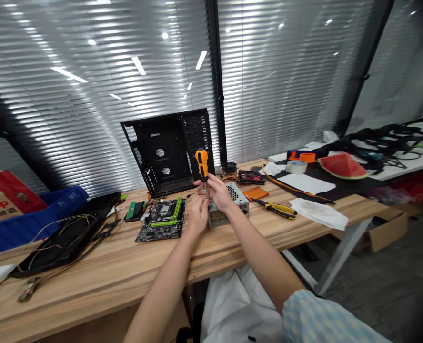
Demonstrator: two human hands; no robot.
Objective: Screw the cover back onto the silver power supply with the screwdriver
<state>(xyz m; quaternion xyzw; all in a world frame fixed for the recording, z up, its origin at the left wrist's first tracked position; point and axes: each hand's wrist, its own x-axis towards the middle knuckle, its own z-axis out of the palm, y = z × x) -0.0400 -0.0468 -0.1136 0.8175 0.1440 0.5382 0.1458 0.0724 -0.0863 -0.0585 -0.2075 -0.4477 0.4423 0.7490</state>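
An orange and black screwdriver (202,164) stands nearly upright, handle up, between my hands. My right hand (217,191) is closed on it just under the handle, fingers round the top of the shaft. Lower down, my left hand (197,213) is closed with its fingertips at the shaft's lower end; whatever they pinch is hidden. Both hands are over the left side of a grey metal power supply box (239,196) with a perforated face. Just left of my left hand lies a motherboard (165,233) with bright green slots.
An open black computer case (172,147) stands behind. Yellow-black pliers (281,209), an orange piece (256,193) and white paper (318,213) lie right. A black panel (68,231) with cables and a blue bin (15,236) are left. Tape (296,166) lies near a watermelon-like object (343,166).
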